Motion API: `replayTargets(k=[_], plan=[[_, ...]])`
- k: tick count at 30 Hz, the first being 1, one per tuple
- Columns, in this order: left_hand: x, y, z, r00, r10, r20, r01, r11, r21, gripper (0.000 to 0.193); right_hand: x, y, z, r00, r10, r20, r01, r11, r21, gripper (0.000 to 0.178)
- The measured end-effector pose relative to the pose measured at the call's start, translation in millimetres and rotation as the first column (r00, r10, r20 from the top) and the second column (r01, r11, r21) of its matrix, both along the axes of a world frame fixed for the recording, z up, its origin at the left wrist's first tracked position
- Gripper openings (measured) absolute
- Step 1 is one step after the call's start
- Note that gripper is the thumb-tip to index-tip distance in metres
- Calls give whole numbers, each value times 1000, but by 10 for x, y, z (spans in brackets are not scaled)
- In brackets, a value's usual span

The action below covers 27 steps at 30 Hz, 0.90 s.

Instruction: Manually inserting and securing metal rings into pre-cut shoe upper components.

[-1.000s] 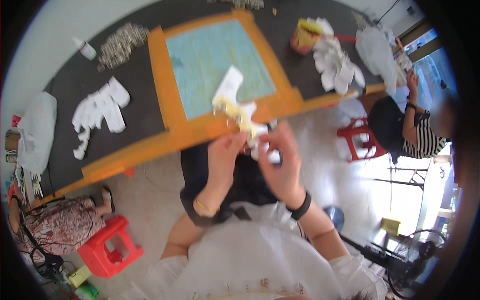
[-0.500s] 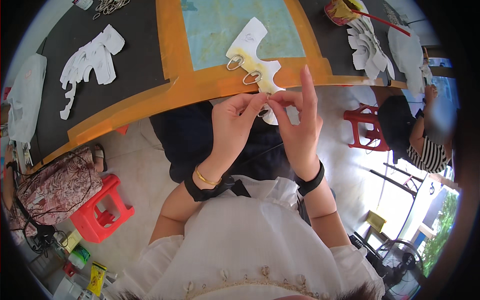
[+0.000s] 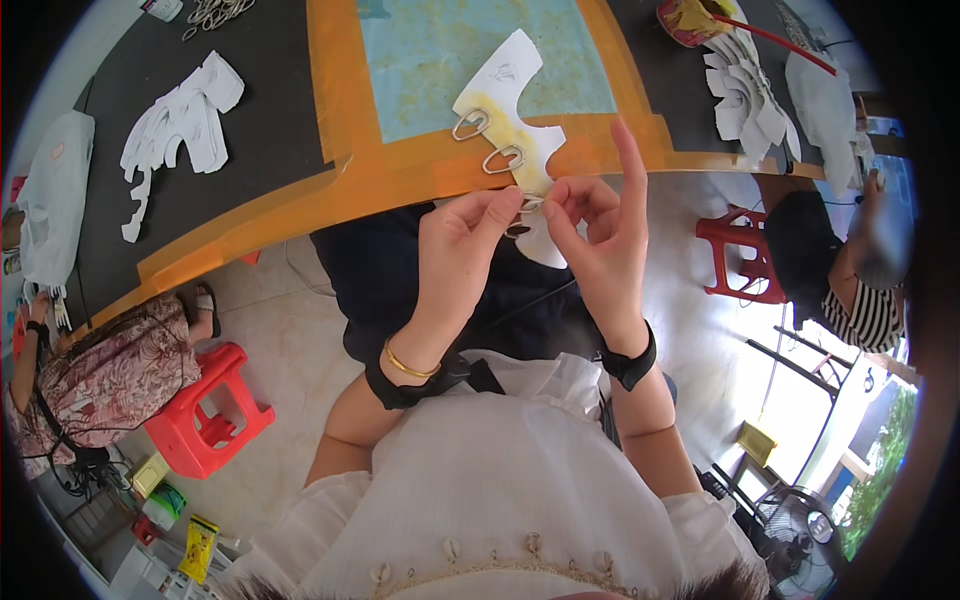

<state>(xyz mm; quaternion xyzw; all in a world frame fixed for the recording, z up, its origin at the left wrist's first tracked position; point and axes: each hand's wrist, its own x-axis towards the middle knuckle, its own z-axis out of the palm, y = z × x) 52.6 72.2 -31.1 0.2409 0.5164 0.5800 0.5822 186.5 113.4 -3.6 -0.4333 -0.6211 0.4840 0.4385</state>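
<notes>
A curved white cut piece point(image 3: 505, 75) with yellowish smears lies over the table's front edge, its lower end hanging past it. Two oval metal rings point(image 3: 503, 160) sit along its left edge, and another one, darker, shows partly below my fingers. Between my hands is a further oval metal ring point(image 3: 532, 203), set against the piece. My left hand point(image 3: 455, 255) pinches the ring's left end between thumb and finger. My right hand point(image 3: 607, 245) pinches its other end, one finger pointing straight up. The fingertips hide part of the ring.
The black table has orange tape point(image 3: 340, 215) along its edge and a light-blue sheet point(image 3: 440, 80). White cut pieces point(image 3: 195, 120) lie left, more stacked point(image 3: 745, 95) right beside a tin point(image 3: 688, 20) with a red stick. Metal rings point(image 3: 218, 12) lie far left. People sit at both sides.
My hands have drawn slightly apart, so the metal ring between them shows more. The hanging lower end of the white piece has swung a little down and right.
</notes>
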Motion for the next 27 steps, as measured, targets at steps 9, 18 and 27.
replayTargets(k=[9, 18, 27], plan=[[79, -11, 66, 960, 45, -277, -22, 996, 83, 21, 52, 6, 84, 963, -43, 266, -48, 944, 327, 73], [34, -35, -4, 996, 47, -82, -45, 998, 36, 24, 21, 25, -8, 977, 47, 208, -93, 971, 219, 74], [12, -18, 28, 994, -25, 106, 21, 999, 38, 20, 14, 34, -34, 991, 61, -116, -69, 995, -70, 74]])
